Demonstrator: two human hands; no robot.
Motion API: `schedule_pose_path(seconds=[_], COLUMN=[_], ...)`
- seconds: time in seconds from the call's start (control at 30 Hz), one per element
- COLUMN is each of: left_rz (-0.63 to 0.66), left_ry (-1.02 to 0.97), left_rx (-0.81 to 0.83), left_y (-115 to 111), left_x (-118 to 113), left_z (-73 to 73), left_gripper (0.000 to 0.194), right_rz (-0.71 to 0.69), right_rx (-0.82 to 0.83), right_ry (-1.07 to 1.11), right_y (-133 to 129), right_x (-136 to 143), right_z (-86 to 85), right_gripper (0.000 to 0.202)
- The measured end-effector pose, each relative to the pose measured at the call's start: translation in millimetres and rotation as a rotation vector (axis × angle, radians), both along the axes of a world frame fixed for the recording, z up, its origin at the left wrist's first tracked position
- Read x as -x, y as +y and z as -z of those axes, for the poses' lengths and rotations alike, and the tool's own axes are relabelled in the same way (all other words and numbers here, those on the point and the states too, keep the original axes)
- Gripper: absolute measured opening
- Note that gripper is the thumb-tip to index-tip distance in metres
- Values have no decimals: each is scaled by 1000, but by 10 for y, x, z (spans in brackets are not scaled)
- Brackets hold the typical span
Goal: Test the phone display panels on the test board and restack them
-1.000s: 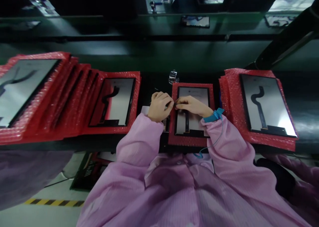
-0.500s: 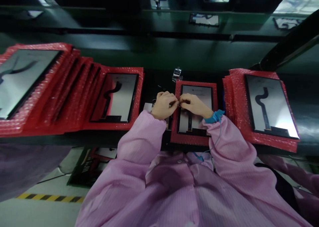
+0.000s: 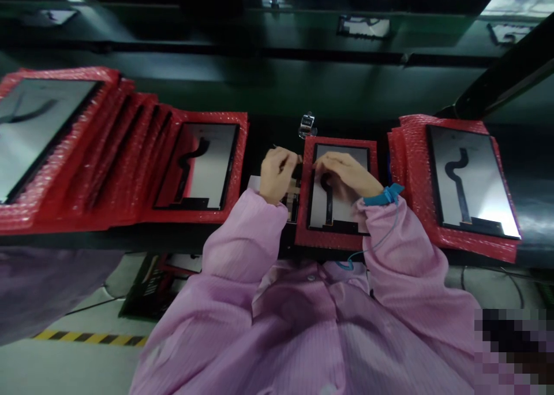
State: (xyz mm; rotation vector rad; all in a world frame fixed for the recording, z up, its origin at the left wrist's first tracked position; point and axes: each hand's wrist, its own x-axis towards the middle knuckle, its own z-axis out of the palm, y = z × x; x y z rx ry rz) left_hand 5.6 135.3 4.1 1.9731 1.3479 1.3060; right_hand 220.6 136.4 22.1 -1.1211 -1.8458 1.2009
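My left hand [image 3: 277,174] is just left of the middle display panel, fingers curled in and pinched; what they hold, if anything, is too small to make out. Above the panel, my right hand [image 3: 348,171] has its fingers bent and pressed together toward the panel's upper left edge, their grip hidden. The display panel [image 3: 341,210] lies face down on a red bubble-wrap sheet [image 3: 331,242], its dark flex cable [image 3: 329,204] curving up its back. Partly covered by my left hand and sleeve, small parts [image 3: 292,201] lie beside the sheet. A blue wrist strap [image 3: 384,196] circles my right wrist.
To the left lies a fanned row of red bubble-wrap sleeves [image 3: 108,152], with another panel [image 3: 212,167] at its near end. On the right, a panel [image 3: 470,178] rests on stacked red sleeves [image 3: 407,181]. A small metal piece [image 3: 307,123] stands behind the middle panel.
My hands, which met at the panel's left edge, have come apart. The left hand moved left and turned upward; the right shifted slightly right.
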Motion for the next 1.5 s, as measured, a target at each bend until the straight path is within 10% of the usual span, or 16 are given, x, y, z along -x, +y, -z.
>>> schedule_pose_path(seconds=[0.13, 0.27, 0.37, 0.5, 0.77, 1.0, 1.33, 1.5], left_rz=[-362, -104, 210, 256, 147, 108, -271, -412], left_ry=[-289, -88, 345, 591, 103, -183, -266, -83], left_rx=[-162, -310, -285, -280, 18, 310, 484, 462], left_y=[-74, -495, -893, -1186, -1196, -1253, -938, -653], left_x=[36, -74, -214, -301, -197, -101, 1388, 2162], left_z=[-9, -68, 17, 234, 271, 34, -352, -394], left_gripper=[35, 54, 58, 65, 108, 61, 63, 66], right_rz=[500, 791, 843, 846, 751, 747, 359, 376], right_rx=[-255, -350, -318, -367, -443, -294, 38, -90], right_ry=[-257, -603, -654, -554, 216, 499, 601, 382], right_y=[163, 285, 334, 335, 21, 26, -40, -41], right_x=[-245, -420, -465, -525, -593, -427, -53, 101], right_z=[167, 351, 386, 267, -169, -166, -181, -36], right_gripper=[22, 24, 20, 17, 32, 34, 49, 37])
